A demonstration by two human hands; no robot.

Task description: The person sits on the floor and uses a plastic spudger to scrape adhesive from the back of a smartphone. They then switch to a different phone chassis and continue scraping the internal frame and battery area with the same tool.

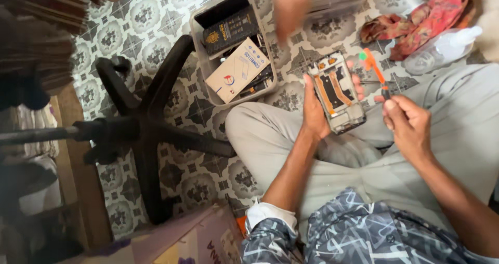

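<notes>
Two hands work above our lap. Our left hand (315, 110) is closed around the edge of an opened smartphone (337, 93), thumb on one long side and fingertips curled over the other, holding it with its exposed inner side facing up, above our grey-trousered knees. Our right hand (408, 123) is pinched shut on a slim screwdriver (377, 74) with an orange shaft and a green cap, held just beside the phone and apart from it. We judge the phone light and stiff but fragile where orange flex ribbons cross the open frame; the metal rim is the safest place to hold, as the left hand does. The screwdriver looks light, thin and easy to let roll, so a fingertip pinch low on the handle suits it.

Farther out, a grey plastic bin (200, 33) on the patterned floor tiles (130, 20) holds a tan parts box (238, 70) and a dark box (228, 30). A black chair base (148, 123) lies to the left; a red cloth (426, 17) lies to the upper right. A blurred hand (291, 7) of another person reaches in from the top edge.
</notes>
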